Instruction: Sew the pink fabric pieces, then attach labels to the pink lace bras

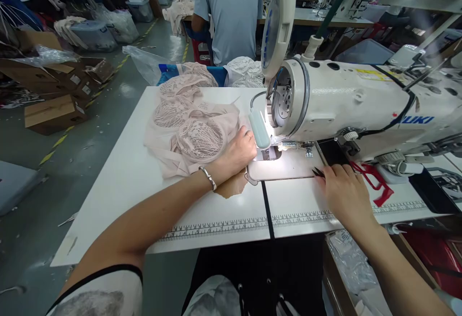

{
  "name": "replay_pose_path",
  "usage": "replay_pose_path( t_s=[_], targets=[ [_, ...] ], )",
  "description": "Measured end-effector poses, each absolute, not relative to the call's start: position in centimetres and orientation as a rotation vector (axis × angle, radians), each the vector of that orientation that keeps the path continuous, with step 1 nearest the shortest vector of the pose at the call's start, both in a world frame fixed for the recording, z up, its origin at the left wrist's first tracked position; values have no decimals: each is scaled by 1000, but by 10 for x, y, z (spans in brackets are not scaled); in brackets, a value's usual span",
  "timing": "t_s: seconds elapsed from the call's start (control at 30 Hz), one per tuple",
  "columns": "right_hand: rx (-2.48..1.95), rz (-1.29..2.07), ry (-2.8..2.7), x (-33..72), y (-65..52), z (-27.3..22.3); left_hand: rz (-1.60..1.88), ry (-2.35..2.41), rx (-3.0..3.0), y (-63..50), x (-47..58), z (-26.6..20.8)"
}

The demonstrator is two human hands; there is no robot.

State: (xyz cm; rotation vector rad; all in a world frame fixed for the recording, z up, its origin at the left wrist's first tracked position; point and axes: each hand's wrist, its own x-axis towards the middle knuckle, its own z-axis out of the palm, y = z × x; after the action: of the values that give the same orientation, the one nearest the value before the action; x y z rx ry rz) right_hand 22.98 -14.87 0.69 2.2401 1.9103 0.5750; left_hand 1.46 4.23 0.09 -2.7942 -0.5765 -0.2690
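Beside the needle area of a white sewing machine [335,99], my left hand [240,152] is closed, its fingers curled. It rests at the right edge of a pale pink lace garment [200,138]; its fingertips and anything in them are hidden. A brown flat piece [233,187] shows under that wrist. My right hand [344,190] lies at the front right of the machine's metal plate [288,167], closed around small thread snips [318,172]. Only their two dark points stick out, towards the plate. Under the machine head sits the metal presser part [308,149].
A printed ruler [220,228] runs along the white table's front edge. Red ribbon [377,186] lies right of my right hand. A round-framed guard [277,27] stands above the machine head. More lace pieces [247,71] lie behind the table, near a seated person [231,17]. Cardboard boxes [54,113] stand left.
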Motion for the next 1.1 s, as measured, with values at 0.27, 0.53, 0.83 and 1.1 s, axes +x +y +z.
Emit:
replay_pose_path(
  t_s=[0.27, 0.53, 0.83, 1.1],
  targets=[
    [2169, 827, 1983, 239, -169, 1, -236, -725, -2687, 31, -32, 19],
    [2409, 486, 2341, 183, -150, -8, -490, -1292, -3089, -12, -74, 33],
    [2353, 359, 2328, 114, -99, 11, -1031, -1981, -3469, -22, -58, 22],
    [2555, -37, 2345, 121, -105, 9, -1569, -2079, -3480, -21, -73, 24]
  ],
)
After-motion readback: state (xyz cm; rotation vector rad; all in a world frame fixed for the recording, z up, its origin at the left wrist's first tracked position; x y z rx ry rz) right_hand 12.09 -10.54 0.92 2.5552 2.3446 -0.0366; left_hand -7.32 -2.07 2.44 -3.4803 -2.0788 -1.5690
